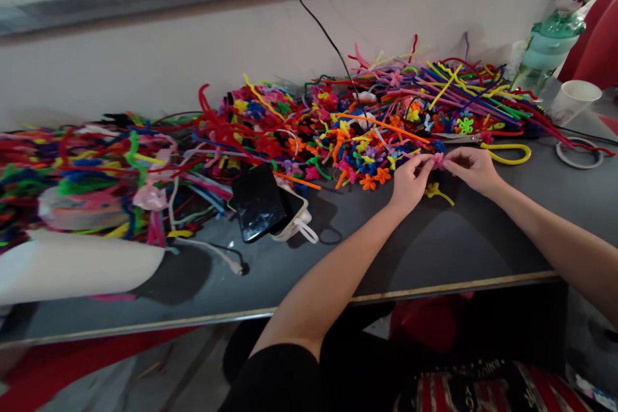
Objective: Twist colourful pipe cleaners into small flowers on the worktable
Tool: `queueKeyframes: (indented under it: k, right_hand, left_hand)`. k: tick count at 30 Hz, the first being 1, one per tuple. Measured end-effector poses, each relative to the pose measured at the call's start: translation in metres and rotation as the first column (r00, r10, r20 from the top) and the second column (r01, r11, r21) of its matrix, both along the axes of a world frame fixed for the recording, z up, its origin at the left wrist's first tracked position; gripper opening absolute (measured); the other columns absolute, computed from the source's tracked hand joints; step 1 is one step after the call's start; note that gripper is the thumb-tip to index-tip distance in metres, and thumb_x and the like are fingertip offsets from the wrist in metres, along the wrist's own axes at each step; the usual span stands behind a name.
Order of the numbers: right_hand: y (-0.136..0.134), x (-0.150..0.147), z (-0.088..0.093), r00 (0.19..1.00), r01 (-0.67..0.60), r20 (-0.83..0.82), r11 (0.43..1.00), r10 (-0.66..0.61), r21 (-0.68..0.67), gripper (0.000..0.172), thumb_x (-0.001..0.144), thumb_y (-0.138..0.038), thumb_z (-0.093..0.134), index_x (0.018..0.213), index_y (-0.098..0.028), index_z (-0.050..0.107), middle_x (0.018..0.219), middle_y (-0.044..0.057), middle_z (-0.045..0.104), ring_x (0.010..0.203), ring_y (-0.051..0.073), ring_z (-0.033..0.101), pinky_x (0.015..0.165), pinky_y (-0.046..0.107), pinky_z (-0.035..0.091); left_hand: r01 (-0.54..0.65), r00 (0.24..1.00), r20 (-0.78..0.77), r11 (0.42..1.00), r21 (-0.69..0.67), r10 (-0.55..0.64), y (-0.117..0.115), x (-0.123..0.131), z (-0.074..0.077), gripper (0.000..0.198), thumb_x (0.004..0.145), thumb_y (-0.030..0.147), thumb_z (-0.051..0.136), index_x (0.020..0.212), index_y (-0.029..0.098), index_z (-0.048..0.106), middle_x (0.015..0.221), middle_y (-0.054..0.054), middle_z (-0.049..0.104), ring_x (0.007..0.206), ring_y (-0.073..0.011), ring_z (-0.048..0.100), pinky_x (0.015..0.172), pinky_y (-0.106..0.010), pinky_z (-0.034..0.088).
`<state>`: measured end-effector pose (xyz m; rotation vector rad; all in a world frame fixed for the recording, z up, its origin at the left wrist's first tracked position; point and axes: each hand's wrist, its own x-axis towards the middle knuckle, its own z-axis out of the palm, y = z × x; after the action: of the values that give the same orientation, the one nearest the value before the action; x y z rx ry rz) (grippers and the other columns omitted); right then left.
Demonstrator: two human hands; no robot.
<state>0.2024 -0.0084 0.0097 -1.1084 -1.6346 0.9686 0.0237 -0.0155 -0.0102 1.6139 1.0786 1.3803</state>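
Between my two hands, over the dark table, is a small pink pipe-cleaner flower (pixel 438 159). My left hand (pixel 409 181) pinches its left side with thumb and fingers. On the other side, my right hand (pixel 472 169) closes its fingertips on the same flower. Just below them on the table lies a yellow pipe-cleaner piece (pixel 440 193). Finished-looking orange flowers (pixel 375 179) lie to the left of my left hand. Behind my right hand are scissors (pixel 454 138), partly hidden among the pieces, and a bent yellow pipe cleaner (pixel 514 156).
A heap of coloured pipe cleaners (pixel 270 132) runs along the wall. A black phone (pixel 259 205) leans on a white case (pixel 295 222), near a white cable (pixel 219 252). White rolled sheet (pixel 91 267) lies left. At right stand a paper cup (pixel 574 103), a green bottle (pixel 548 51) and a ring (pixel 579 164).
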Motion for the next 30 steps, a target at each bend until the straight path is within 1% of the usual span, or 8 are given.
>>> queueKeyframes:
  k: [5,10,14,18,20,24,27,30]
  right_hand:
    - [0.0,-0.003,0.0,0.998,0.027,-0.048,1.0,-0.027,0.001,0.032,0.078,-0.047,0.071,0.084,-0.016,0.071,0.076,0.005,0.068,0.06,0.011,0.055,0.055,0.027,0.046]
    - [-0.006,-0.007,0.003,0.999,0.033,0.008,0.999,-0.033,-0.014,0.033,0.078,-0.048,0.071,0.083,-0.016,0.07,0.071,0.004,0.067,0.054,0.011,0.055,0.054,0.028,0.047]
    - [-0.008,-0.008,0.002,0.993,0.065,0.092,0.996,-0.07,0.058,0.031,0.078,-0.047,0.07,0.083,-0.016,0.071,0.07,0.004,0.068,0.055,0.011,0.055,0.054,0.028,0.045]
    - [-0.005,-0.008,-0.001,0.985,0.085,0.141,0.991,-0.099,0.103,0.031,0.08,-0.046,0.068,0.083,-0.016,0.073,0.071,0.005,0.07,0.057,0.012,0.057,0.056,0.027,0.045]
    - [-0.004,-0.008,-0.001,0.984,0.074,0.154,0.992,-0.089,0.104,0.031,0.081,-0.046,0.067,0.086,-0.016,0.075,0.074,0.006,0.072,0.059,0.013,0.058,0.057,0.027,0.045]
    - [-0.005,-0.007,0.002,0.975,0.051,0.21,0.992,-0.074,0.112,0.032,0.081,-0.045,0.068,0.091,-0.017,0.076,0.074,0.005,0.072,0.058,0.012,0.056,0.056,0.026,0.043]
    - [-0.006,-0.007,0.003,0.968,0.032,0.241,0.99,-0.064,0.137,0.027,0.081,-0.041,0.068,0.087,-0.016,0.076,0.071,0.004,0.07,0.056,0.01,0.052,0.055,0.025,0.039]
    - [-0.006,-0.007,0.002,0.972,0.032,0.228,0.992,-0.06,0.122,0.028,0.082,-0.042,0.066,0.084,-0.016,0.075,0.069,0.003,0.069,0.055,0.01,0.05,0.054,0.025,0.038]
  left_hand:
    - [0.035,0.998,-0.051,0.999,-0.019,-0.036,-0.001,0.0,0.001,0.021,0.087,0.032,0.067,0.104,0.021,0.074,0.103,-0.006,0.077,0.089,-0.0197,0.071,0.083,-0.035,0.056]
    - [0.045,0.998,-0.038,0.999,-0.027,-0.046,-0.002,-0.002,0.002,0.017,0.086,0.032,0.069,0.097,0.021,0.077,0.098,-0.005,0.078,0.092,-0.0211,0.072,0.089,-0.036,0.056]
    - [0.04,0.999,-0.034,0.998,-0.039,-0.041,-0.001,-0.004,0.0,0.016,0.084,0.031,0.071,0.093,0.02,0.078,0.096,-0.005,0.078,0.092,-0.0209,0.073,0.089,-0.036,0.056]
    - [0.077,0.997,-0.018,0.99,-0.118,-0.08,0.004,-0.005,-0.005,0.02,0.082,0.034,0.073,0.093,0.018,0.077,0.091,-0.006,0.078,0.085,-0.0196,0.072,0.083,-0.034,0.057]
    - [0.082,0.996,0.029,0.987,-0.14,-0.079,0.006,-0.006,-0.006,0.023,0.082,0.033,0.073,0.098,0.017,0.074,0.094,-0.006,0.077,0.086,-0.0187,0.071,0.084,-0.033,0.057]
    - [0.052,0.996,0.085,0.991,-0.121,-0.042,0.007,-0.005,-0.004,0.023,0.083,0.029,0.072,0.102,0.017,0.069,0.098,-0.007,0.074,0.089,-0.0174,0.07,0.087,-0.033,0.057]
    - [0.05,0.999,0.025,0.995,-0.081,-0.048,0.006,-0.004,-0.003,0.017,0.085,0.029,0.07,0.096,0.017,0.07,0.095,-0.007,0.074,0.086,-0.017,0.069,0.084,-0.032,0.056]
    - [0.039,0.999,-0.017,0.997,-0.061,-0.04,0.006,-0.004,-0.004,0.016,0.086,0.03,0.067,0.094,0.017,0.072,0.093,-0.006,0.076,0.084,-0.0169,0.069,0.081,-0.031,0.055]
